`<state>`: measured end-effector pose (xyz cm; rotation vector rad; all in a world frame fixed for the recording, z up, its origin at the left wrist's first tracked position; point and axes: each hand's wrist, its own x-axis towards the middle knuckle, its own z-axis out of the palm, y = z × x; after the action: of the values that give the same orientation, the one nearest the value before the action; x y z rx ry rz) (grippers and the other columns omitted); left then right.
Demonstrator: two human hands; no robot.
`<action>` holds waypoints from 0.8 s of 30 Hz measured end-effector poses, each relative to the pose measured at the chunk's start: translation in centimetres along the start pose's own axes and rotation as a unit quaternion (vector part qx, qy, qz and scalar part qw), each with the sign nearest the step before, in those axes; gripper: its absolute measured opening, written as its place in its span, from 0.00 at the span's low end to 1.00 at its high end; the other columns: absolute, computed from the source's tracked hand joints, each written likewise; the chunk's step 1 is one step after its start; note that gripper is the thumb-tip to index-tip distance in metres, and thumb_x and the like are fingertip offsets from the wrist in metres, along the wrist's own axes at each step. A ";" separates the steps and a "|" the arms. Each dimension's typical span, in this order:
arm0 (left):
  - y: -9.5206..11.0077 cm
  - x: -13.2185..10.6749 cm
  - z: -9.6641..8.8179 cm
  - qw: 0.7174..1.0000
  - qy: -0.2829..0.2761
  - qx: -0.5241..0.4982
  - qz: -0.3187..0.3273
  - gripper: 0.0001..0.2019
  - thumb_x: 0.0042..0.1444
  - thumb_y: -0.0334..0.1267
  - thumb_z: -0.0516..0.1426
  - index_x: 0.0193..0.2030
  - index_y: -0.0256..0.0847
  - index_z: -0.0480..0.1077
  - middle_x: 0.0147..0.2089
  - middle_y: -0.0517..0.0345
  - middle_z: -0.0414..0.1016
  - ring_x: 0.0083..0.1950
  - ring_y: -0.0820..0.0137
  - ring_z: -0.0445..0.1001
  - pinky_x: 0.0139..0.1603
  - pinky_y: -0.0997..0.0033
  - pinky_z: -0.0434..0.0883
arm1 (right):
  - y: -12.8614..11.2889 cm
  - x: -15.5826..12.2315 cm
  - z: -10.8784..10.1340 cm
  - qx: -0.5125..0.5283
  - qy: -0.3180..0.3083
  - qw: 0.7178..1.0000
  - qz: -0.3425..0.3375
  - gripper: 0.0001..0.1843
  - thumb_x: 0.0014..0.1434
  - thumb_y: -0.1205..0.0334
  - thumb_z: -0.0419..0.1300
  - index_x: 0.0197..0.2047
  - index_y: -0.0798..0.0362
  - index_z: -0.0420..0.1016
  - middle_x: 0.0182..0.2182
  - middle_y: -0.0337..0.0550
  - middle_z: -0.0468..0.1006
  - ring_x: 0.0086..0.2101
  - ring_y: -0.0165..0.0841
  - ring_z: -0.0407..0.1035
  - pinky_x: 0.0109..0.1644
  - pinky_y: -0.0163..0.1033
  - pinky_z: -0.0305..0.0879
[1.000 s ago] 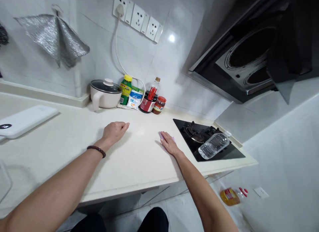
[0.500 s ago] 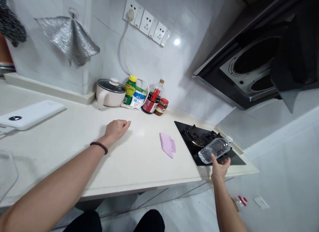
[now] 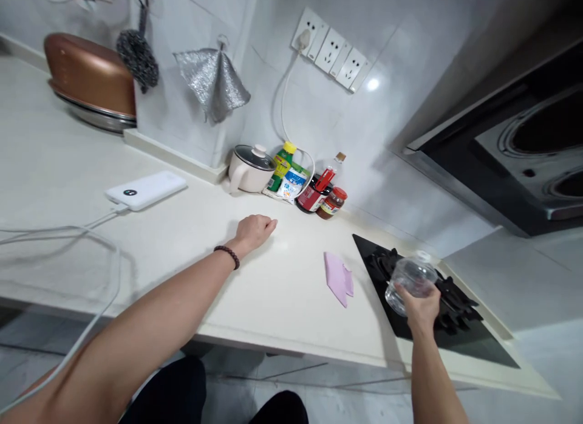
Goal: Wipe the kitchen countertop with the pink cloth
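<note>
My right hand (image 3: pixel 422 305) is wrapped around a clear plastic bottle (image 3: pixel 409 279) with a whitish cap, held over the left part of the black gas stove (image 3: pixel 478 346). The bottle leans, its cap end pointing away from me. My left hand (image 3: pixel 255 232) rests as a loose fist on the pale countertop (image 3: pixel 282 302), with a dark beaded bracelet (image 3: pixel 228 256) at the wrist; nothing shows in its fingers. Between my hands lies a folded pink cloth (image 3: pixel 337 278).
Along the wall stand a lidded electric pot (image 3: pixel 249 172), a green bottle (image 3: pixel 281 166), a seasoning bag (image 3: pixel 291 184) and several sauce jars. At the left lies a white power bank (image 3: pixel 148 190) with a cable running past my left arm. A range hood (image 3: pixel 514 157) overhangs the stove.
My view has swung left, bringing a copper-coloured pan into sight. The bottle has turned more upright in my right hand and sits nearer the stove's left side. My left fist stays on the counter.
</note>
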<state>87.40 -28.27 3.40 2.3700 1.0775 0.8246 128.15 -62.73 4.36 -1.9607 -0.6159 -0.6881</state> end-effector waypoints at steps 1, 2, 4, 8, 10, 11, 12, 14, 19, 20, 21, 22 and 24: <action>0.0 0.0 0.0 1.000 0.002 -0.004 -0.001 0.25 0.65 0.50 0.45 0.28 0.41 0.76 0.31 0.49 0.79 0.35 0.62 0.74 0.31 0.66 0.55 | -1.4 -0.2 0.5 -0.027 -0.031 0.998 -0.036 0.44 0.35 0.42 0.73 0.53 0.51 0.68 0.46 0.51 0.75 0.46 0.51 0.71 0.52 0.58 0.67; 0.0 0.0 -0.1 1.000 0.003 -0.008 -0.002 0.25 0.65 0.50 0.45 0.28 0.41 0.76 0.32 0.48 0.79 0.35 0.62 0.74 0.31 0.66 0.55 | -3.0 -0.6 1.2 -0.052 -0.066 0.993 -0.078 0.44 0.36 0.42 0.72 0.54 0.51 0.68 0.47 0.52 0.75 0.46 0.51 0.71 0.52 0.57 0.67; -0.1 0.0 -0.1 1.000 0.002 -0.011 -0.004 0.25 0.65 0.50 0.45 0.28 0.41 0.76 0.32 0.48 0.79 0.36 0.61 0.75 0.32 0.66 0.56 | -6.4 -1.6 2.6 -0.082 -0.134 0.972 -0.173 0.42 0.40 0.43 0.70 0.56 0.53 0.68 0.50 0.56 0.75 0.49 0.52 0.70 0.53 0.55 0.66; -0.3 0.0 -0.1 1.000 0.006 -0.006 -0.009 0.25 0.65 0.50 0.45 0.29 0.41 0.76 0.32 0.48 0.80 0.36 0.61 0.75 0.32 0.66 0.56 | -12.7 -4.7 5.6 -0.138 -0.233 0.912 -0.310 0.39 0.45 0.46 0.68 0.58 0.52 0.67 0.52 0.55 0.74 0.50 0.50 0.68 0.56 0.53 0.62; -0.3 0.0 -0.2 1.000 0.007 -0.004 -0.009 0.25 0.66 0.50 0.45 0.29 0.41 0.76 0.32 0.48 0.80 0.36 0.62 0.75 0.32 0.66 0.56 | -14.6 -6.3 6.7 -0.164 -0.256 0.894 -0.329 0.38 0.46 0.48 0.67 0.59 0.50 0.66 0.50 0.52 0.75 0.50 0.49 0.68 0.56 0.53 0.62; -0.3 -0.1 -0.3 1.000 0.007 -0.004 -0.008 0.25 0.66 0.50 0.45 0.29 0.41 0.77 0.32 0.49 0.80 0.35 0.62 0.75 0.32 0.66 0.56 | -15.1 -6.8 7.1 -0.174 -0.262 0.889 -0.333 0.37 0.46 0.49 0.67 0.59 0.49 0.66 0.50 0.51 0.75 0.50 0.49 0.68 0.55 0.53 0.61; -0.3 -0.1 -0.3 1.000 0.006 -0.004 -0.007 0.25 0.66 0.50 0.44 0.30 0.41 0.77 0.32 0.48 0.80 0.35 0.62 0.75 0.32 0.66 0.56 | -15.4 -7.2 7.4 -0.181 -0.264 0.886 -0.335 0.37 0.47 0.49 0.67 0.59 0.49 0.66 0.49 0.50 0.75 0.50 0.49 0.68 0.56 0.53 0.61; -0.3 -0.1 -0.4 1.000 0.003 -0.002 0.000 0.25 0.66 0.50 0.44 0.30 0.41 0.77 0.33 0.48 0.80 0.35 0.63 0.75 0.32 0.66 0.56 | -15.5 -7.5 7.6 -0.184 -0.259 0.887 -0.335 0.36 0.47 0.50 0.66 0.59 0.48 0.66 0.48 0.50 0.75 0.50 0.50 0.68 0.56 0.54 0.60; -0.2 0.0 -0.3 1.000 -0.002 0.015 0.005 0.25 0.66 0.50 0.45 0.29 0.42 0.76 0.34 0.48 0.81 0.36 0.63 0.75 0.31 0.67 0.55 | -14.5 -6.4 6.6 -0.146 -0.235 0.913 -0.301 0.38 0.45 0.49 0.68 0.59 0.51 0.66 0.51 0.52 0.74 0.51 0.49 0.68 0.56 0.54 0.62; -0.3 0.0 -0.2 1.000 -0.001 0.017 0.004 0.25 0.65 0.51 0.45 0.28 0.42 0.76 0.33 0.48 0.81 0.35 0.63 0.75 0.30 0.67 0.55 | -14.2 -6.1 6.3 -0.133 -0.235 0.918 -0.292 0.38 0.45 0.50 0.68 0.59 0.51 0.67 0.51 0.52 0.74 0.51 0.49 0.68 0.57 0.54 0.62; -0.3 0.1 -0.2 1.000 0.001 0.018 0.003 0.25 0.65 0.51 0.44 0.27 0.42 0.75 0.33 0.49 0.81 0.35 0.63 0.75 0.30 0.67 0.54 | -13.8 -5.9 6.1 -0.113 -0.235 0.924 -0.278 0.39 0.44 0.50 0.69 0.59 0.51 0.67 0.52 0.53 0.74 0.52 0.49 0.68 0.58 0.54 0.62; -0.3 0.1 -0.1 1.000 0.003 0.019 0.002 0.25 0.65 0.51 0.44 0.27 0.43 0.75 0.32 0.50 0.80 0.34 0.63 0.75 0.29 0.67 0.53 | -13.3 -5.6 5.8 -0.086 -0.231 0.935 -0.255 0.40 0.43 0.49 0.70 0.59 0.52 0.67 0.53 0.52 0.74 0.52 0.49 0.68 0.58 0.54 0.62; -0.3 0.2 0.0 1.000 0.003 0.020 0.005 0.26 0.65 0.52 0.44 0.26 0.42 0.74 0.31 0.51 0.80 0.33 0.63 0.74 0.29 0.67 0.51 | -11.8 -5.1 5.2 -0.009 -0.206 0.962 -0.178 0.43 0.41 0.48 0.71 0.59 0.53 0.66 0.53 0.52 0.74 0.52 0.48 0.69 0.59 0.54 0.63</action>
<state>87.30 -27.91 3.30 2.4089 1.0959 0.8216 117.76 -53.67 5.96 -2.0458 -1.2430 -0.4972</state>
